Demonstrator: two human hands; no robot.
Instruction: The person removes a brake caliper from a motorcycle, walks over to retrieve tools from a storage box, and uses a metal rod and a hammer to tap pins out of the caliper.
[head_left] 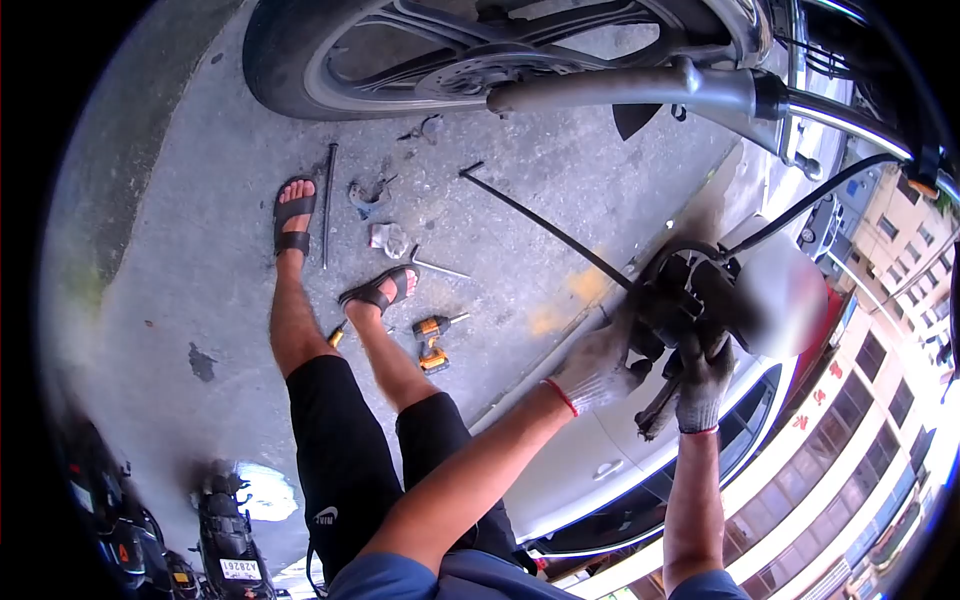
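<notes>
Both hands wear whitish knit gloves with red cuffs, smudged dark at the fingers. My left hand [600,368] grips the lower left side of a black mechanical part [668,305]. Around the part's underside, my right hand [706,378] has its fingers closed. A long thin black rod [545,222] with a bent end runs from the part toward the upper left. From its upper right, a black hose [810,202] leads to the motorcycle. A rough dark piece [655,412] sticks out below, between the hands. Fingertips are partly hidden.
A motorcycle wheel [300,60] and fork [640,90] span the top. On the concrete lie a long bar [329,205], an L-shaped wrench [440,268], an orange-black power drill [432,345] and a crumpled packet [388,240]. A white car [570,455] stands beyond; parked motorcycles [230,540] are lower left.
</notes>
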